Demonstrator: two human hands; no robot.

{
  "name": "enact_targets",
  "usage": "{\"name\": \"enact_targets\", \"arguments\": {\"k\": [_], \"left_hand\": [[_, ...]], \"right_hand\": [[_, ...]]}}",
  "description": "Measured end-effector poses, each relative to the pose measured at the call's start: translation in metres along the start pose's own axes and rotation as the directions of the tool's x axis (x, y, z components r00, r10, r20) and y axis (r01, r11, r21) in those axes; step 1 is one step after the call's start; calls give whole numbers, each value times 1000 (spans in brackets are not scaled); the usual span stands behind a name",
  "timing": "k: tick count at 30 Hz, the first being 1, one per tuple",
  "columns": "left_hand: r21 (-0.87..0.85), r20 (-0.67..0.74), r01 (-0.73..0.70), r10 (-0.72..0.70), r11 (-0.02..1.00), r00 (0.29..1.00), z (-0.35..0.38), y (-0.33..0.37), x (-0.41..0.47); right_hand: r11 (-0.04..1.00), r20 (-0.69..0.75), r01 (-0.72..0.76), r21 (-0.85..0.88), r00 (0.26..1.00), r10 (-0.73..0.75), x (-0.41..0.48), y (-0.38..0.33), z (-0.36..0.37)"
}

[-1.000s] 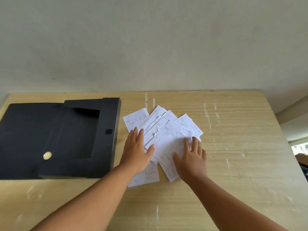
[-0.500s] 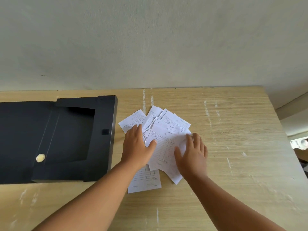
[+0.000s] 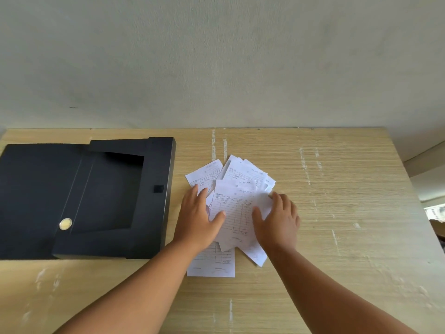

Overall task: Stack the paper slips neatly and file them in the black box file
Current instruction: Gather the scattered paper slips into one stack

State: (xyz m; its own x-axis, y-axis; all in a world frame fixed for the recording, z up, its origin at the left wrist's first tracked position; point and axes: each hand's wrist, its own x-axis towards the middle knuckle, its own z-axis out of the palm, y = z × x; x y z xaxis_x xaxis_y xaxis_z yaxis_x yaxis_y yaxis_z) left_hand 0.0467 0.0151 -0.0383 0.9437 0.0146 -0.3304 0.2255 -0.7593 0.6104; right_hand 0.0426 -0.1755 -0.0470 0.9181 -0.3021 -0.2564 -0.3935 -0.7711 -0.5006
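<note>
Several white printed paper slips [image 3: 237, 203] lie in a loose overlapping heap on the wooden table, just right of the black box file [image 3: 101, 196]. The box file lies open and flat, its lid folded out to the left, with a round metal button [image 3: 65, 223] on the flap. My left hand [image 3: 197, 218] rests flat on the heap's left side, fingers spread. My right hand [image 3: 277, 220] presses on the right side, fingers curled around the slips' edge. One slip [image 3: 213, 263] sticks out toward me below my left wrist.
The wooden table [image 3: 337, 213] has worn pale scuffs and meets a plain grey wall [image 3: 216, 56] at its far edge. Its right edge drops off near the frame's right side.
Both hands have pushed inward, and the fanned slips have bunched into a tighter heap. The right-hand slips slid left under my right hand.
</note>
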Motion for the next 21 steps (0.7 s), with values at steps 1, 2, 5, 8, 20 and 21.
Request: {"name": "enact_targets", "arguments": {"k": [1,2,5,8,20,21], "left_hand": [[-9,3,18,-18,1000,1000,0,-1,0],[-23,25,23,-23,999,999,0,0,0],[-30,83,1,1,1000,997,-1,3,-1],[-42,117,-1,6,999,993,-4,5,1],[-527,-25,78,-107,846,994,-17,3,-18],[-549,-3,80,-97,832,995,-17,3,-17]], "right_hand": [[999,-16,-40,-6,999,40,-1,-2,0],[999,-9,-53,-8,999,53,-2,-5,1],[998,50,-46,46,998,43,2,-13,4],[977,84,-106,183,992,92,8,-21,4],[811,82,-259,525,964,254,-9,-5,-25],[792,106,-280,543,958,267,-12,-6,-29]]}}
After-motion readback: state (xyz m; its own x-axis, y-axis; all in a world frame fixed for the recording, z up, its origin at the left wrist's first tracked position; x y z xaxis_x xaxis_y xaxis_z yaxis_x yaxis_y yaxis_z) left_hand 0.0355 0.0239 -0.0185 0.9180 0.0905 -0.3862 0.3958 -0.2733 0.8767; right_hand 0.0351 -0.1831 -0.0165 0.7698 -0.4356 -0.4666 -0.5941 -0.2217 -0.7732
